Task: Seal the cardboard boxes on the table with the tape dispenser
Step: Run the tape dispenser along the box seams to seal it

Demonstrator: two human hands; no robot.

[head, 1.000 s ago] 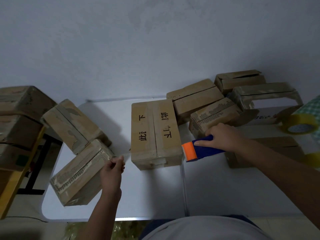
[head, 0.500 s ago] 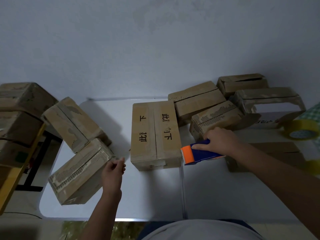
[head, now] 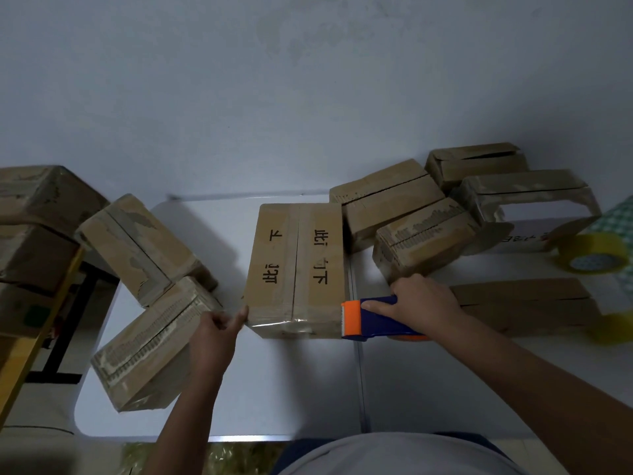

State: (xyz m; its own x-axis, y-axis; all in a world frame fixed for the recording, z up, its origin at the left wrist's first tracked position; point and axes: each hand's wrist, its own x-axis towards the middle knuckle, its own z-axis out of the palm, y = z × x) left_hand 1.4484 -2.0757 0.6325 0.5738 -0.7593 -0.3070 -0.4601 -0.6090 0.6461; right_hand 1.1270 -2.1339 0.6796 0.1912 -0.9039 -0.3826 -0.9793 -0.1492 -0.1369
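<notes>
A closed cardboard box [head: 298, 265] with black printed characters stands mid-table on the white table [head: 291, 389]. A strip of clear tape [head: 294, 323] runs shiny along its near top edge. My right hand [head: 421, 303] grips the blue and orange tape dispenser [head: 363, 320], whose orange head touches the box's near right corner. My left hand [head: 215, 334] sits at the near left corner, fingers curled and pinching the tape's end against the box.
Two worn boxes [head: 137, 248] [head: 150, 344] lean at the table's left edge, with more stacked off the table [head: 37, 200]. Several boxes [head: 387, 200] [head: 421, 238] [head: 527, 193] crowd the back right. A flat box [head: 524, 303] and yellow tape rolls [head: 592, 252] lie at right.
My left hand moved right from beside the left box to the central box's near left corner, laying the tape along the near edge. The dispenser stayed at the right corner.
</notes>
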